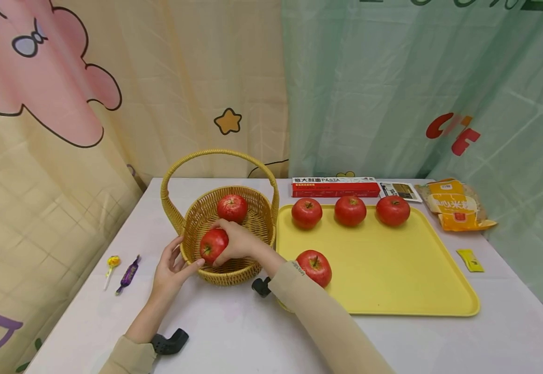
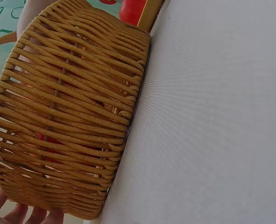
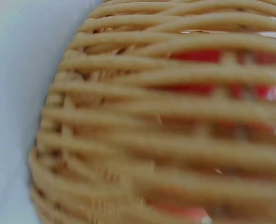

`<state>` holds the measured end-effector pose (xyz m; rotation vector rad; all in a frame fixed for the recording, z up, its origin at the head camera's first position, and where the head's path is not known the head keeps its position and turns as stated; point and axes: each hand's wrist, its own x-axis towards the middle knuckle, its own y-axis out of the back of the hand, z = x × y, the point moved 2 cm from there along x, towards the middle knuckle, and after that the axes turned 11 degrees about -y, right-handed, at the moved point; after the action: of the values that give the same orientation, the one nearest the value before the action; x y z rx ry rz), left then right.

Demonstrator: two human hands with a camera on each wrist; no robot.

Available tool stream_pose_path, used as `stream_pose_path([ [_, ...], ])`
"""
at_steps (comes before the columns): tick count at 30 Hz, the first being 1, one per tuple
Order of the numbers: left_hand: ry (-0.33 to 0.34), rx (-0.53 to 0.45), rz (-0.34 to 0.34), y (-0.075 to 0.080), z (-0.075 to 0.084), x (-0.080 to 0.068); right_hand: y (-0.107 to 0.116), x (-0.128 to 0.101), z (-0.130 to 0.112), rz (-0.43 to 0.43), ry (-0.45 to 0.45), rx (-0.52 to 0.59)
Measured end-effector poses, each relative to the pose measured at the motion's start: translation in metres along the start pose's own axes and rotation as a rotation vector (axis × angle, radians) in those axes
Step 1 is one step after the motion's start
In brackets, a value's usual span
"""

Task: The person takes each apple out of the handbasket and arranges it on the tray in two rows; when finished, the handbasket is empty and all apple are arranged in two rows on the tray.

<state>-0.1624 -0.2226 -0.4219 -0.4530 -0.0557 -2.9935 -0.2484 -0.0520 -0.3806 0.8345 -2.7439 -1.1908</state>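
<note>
A woven wicker basket with a tall handle stands on the table, an apple lying towards its back. Inside the basket my right hand grips a second red apple, fingers over its top and thumb at its lower side. My left hand holds the basket's near left side, with the thumb at the rim and the fingers along the outer wall. In the left wrist view, its fingertips touch the basket's weave. Only the blurred basket wall and red patches behind it show in the right wrist view.
Right of the basket lies a yellow tray with several apples, one partly behind my right sleeve. A pasta box and a yellow bag are behind it. A lollipop and purple candy lie left; a yellow packet lies right.
</note>
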Motion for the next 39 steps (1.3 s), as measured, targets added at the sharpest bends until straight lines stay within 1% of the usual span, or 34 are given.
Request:
stream_pose_path([
  [3,0.004,0.006,-0.002,0.000,0.001,0.000,0.011,-0.010,0.001,-0.002,0.020,0.005],
  [7,0.004,0.018,-0.006,0.000,0.001,0.000,0.034,-0.029,0.003,0.028,0.052,0.023],
  [9,-0.001,0.022,-0.005,0.001,0.000,0.000,0.048,-0.041,0.007,0.044,0.069,0.057],
  [12,-0.006,0.021,-0.007,0.001,0.000,0.000,0.073,-0.065,0.016,0.063,0.076,0.157],
  [16,-0.009,0.027,-0.013,0.001,0.000,0.000,0.106,-0.097,0.041,0.102,0.081,0.277],
  [21,-0.010,0.027,-0.010,0.001,0.001,0.000,0.142,-0.133,0.087,0.129,0.073,0.343],
  [24,-0.003,0.023,-0.007,0.001,0.001,-0.001,0.158,-0.150,0.119,0.143,0.038,0.356],
  [27,-0.005,0.031,-0.006,0.001,0.002,-0.001,0.168,-0.164,0.151,0.165,-0.013,0.335],
  [31,0.006,0.041,0.003,0.002,0.002,-0.001,0.172,-0.179,0.184,0.148,-0.067,0.295],
  [34,0.009,0.041,0.005,0.002,0.001,-0.001,0.170,-0.186,0.202,0.114,-0.084,0.272],
  [36,-0.001,0.046,0.001,0.002,0.001,0.000,0.167,-0.189,0.211,0.088,-0.090,0.246],
  [39,-0.009,0.055,-0.006,0.001,0.001,0.000,0.162,-0.192,0.222,0.047,-0.076,0.225],
])
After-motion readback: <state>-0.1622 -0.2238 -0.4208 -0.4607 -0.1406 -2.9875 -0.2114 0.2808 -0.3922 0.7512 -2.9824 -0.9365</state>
